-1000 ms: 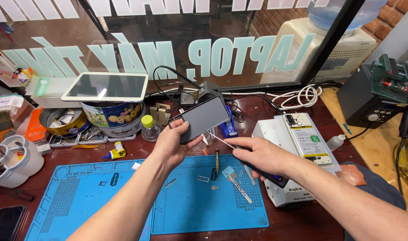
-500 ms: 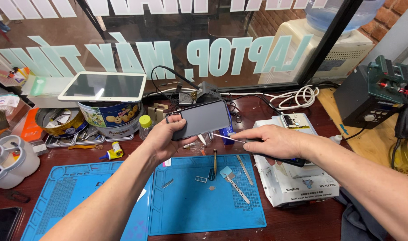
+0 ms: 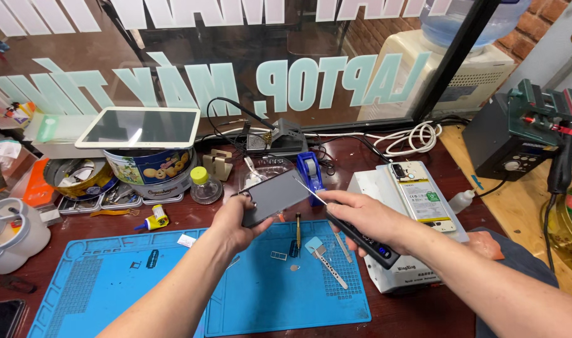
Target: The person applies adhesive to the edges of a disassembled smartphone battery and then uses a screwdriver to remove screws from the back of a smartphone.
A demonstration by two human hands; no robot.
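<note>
- Gripping the dark phone (image 3: 274,197) by its lower-left corner, your left hand (image 3: 236,226) is closing around the edge and holding it tilted above the blue mat (image 3: 173,288).
- You are pinching a thin metal tool (image 3: 308,189) in your right hand (image 3: 361,219), which is also wrapping around a black handle (image 3: 367,241); its tip is meeting the phone's right edge.
- You are best keeping the tip flat along that edge, judging by the angle, so it is sliding rather than digging in.
- You are steadying things better with the left grip firm and clear of the tool's path.
- You are working over loose small parts (image 3: 323,250) lying on the mat just beneath both hands.
- You are sitting at a bench (image 3: 423,313) with an opened phone (image 3: 417,194) resting on a white unit to your right, well apart from the work.
</note>
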